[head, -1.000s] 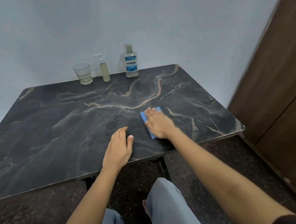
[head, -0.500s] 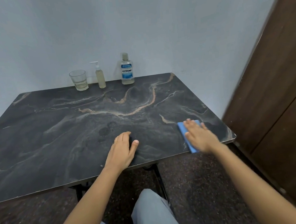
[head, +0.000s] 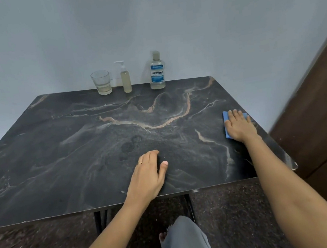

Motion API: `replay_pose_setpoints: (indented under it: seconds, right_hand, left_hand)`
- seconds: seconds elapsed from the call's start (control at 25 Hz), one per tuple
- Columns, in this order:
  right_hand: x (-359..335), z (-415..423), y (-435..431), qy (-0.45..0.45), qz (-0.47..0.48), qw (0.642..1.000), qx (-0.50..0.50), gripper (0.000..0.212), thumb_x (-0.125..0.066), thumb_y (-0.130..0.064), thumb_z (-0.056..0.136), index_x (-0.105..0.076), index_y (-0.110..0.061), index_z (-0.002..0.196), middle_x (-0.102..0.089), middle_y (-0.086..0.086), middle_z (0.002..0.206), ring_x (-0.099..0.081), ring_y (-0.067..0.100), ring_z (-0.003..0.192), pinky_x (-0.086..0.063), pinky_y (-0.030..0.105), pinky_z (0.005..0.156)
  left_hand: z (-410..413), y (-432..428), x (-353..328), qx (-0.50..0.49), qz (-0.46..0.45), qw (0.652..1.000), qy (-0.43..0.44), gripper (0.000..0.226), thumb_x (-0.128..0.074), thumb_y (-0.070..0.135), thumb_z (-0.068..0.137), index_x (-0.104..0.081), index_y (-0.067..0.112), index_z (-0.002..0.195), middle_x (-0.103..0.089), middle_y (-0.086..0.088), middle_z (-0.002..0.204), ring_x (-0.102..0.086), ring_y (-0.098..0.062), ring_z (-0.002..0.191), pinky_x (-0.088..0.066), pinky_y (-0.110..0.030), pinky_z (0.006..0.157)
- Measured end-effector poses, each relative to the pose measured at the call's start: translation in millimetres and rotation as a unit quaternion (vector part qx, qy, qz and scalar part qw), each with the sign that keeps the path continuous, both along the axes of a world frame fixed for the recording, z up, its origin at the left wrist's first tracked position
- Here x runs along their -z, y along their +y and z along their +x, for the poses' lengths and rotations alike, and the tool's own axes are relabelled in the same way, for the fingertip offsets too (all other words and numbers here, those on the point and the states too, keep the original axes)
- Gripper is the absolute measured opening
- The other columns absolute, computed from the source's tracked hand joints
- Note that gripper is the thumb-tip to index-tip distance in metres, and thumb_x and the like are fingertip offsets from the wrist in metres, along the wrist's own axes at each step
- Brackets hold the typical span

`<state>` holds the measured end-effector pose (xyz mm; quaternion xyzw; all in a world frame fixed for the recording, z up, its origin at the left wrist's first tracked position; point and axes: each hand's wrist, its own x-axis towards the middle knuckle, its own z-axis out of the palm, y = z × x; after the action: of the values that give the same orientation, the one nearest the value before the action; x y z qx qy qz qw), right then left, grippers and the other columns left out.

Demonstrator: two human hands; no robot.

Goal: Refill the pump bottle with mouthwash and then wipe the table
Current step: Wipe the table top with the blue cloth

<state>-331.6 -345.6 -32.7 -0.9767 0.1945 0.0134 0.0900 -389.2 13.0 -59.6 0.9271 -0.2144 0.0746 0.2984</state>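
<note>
The right hand (head: 238,126) lies flat on a blue cloth (head: 226,122) near the table's (head: 61,153) right edge, fingers straight and slightly spread, pressing the cloth down rather than gripping it; that flat palm likely puts even pressure on the cloth so it drags across the top as a wipe. The left hand (head: 146,177) rests near the table's front edge, fingers close together and gently curved, thumb out to the side, holding nothing; it seems to be there to steady the table or the body against the sideways push. The pump bottle (head: 125,79) stands upright at the table's back edge between a glass (head: 101,82) and the mouthwash (head: 156,72), all three lined up against the wall, probably parked there to leave the rest of the top free for wiping. The pump bottle looks full of pale liquid with its pump on, so the refill seems done. Most of the cloth is hidden under the palm, so its size and folds cannot be told. Faint dark rings (head: 128,147) near the table's middle could be damp marks or part of the marble pattern; it is hard to say. The mouthwash's level is unclear behind its label.
</note>
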Motion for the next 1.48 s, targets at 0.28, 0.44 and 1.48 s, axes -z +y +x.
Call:
replay_pose_setpoints:
  seconds: [0.28,0.44,1.48]
  right_hand:
    - [2,47,125,-0.008,-0.016,0.986,-0.164,0.055,-0.017,-0.032,0.103,-0.010,-0.011,0.153,-0.006,0.007,0.161,-0.003,0.022,0.149,-0.001,0.042,0.119]
    - [6,27,185,-0.009,-0.006,0.968,-0.250,0.055,-0.016,-0.034,0.102,-0.009,-0.014,0.153,-0.006,0.004,0.161,-0.002,0.018,0.149,-0.001,0.039,0.120]
    - [3,10,113,-0.007,0.004,0.996,-0.087,0.056,-0.016,-0.033,0.102,-0.009,-0.011,0.153,-0.004,0.005,0.161,-0.002,0.019,0.149,0.000,0.038,0.120]
  left_hand:
    - [-2,1,-3,0.000,-0.011,1.000,-0.003,0.042,-0.035,0.040,0.101,-0.047,0.013,0.132,-0.050,0.001,0.138,-0.039,-0.015,0.130,-0.034,-0.029,0.105]
    - [-5,1,-7,-0.015,-0.030,0.999,-0.009,0.035,-0.038,0.035,0.101,-0.051,0.011,0.123,-0.056,-0.003,0.126,-0.045,-0.019,0.120,-0.038,-0.032,0.099]
    - [43,225,7,-0.227,0.027,0.974,-0.001,0.038,-0.041,0.035,0.100,-0.054,0.004,0.119,-0.058,-0.015,0.124,-0.048,-0.034,0.121,-0.039,-0.047,0.098]
